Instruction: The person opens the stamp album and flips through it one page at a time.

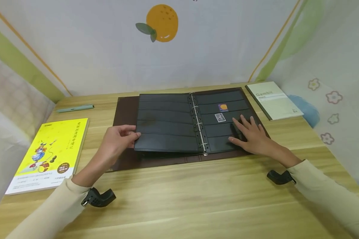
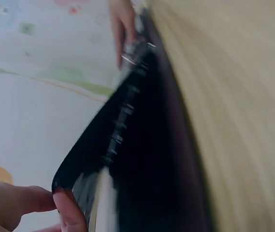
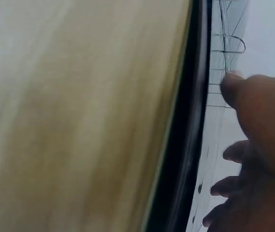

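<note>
An open brown ring binder point(image 1: 124, 109) with black pocket pages point(image 1: 164, 122) lies on the wooden table point(image 1: 197, 199). Two stamps point(image 1: 221, 112) sit in the right page's pockets. My left hand point(image 1: 119, 136) pinches the left edge of the black pages, which are lifted slightly off the cover; the left wrist view shows the fingers point(image 2: 65, 208) on that edge point(image 2: 94, 159). My right hand point(image 1: 251, 131) lies flat with spread fingers on the right page point(image 1: 227, 99), below the stamps. In the right wrist view the right hand point(image 3: 253, 159) is beside the binder's dark edge point(image 3: 190, 145) and metal rings point(image 3: 231, 46).
A yellow book point(image 1: 49, 152) lies at the table's left, a green pen point(image 1: 74, 108) behind it. A white booklet point(image 1: 273, 99) sits at the back right. Fabric walls close in the back and sides.
</note>
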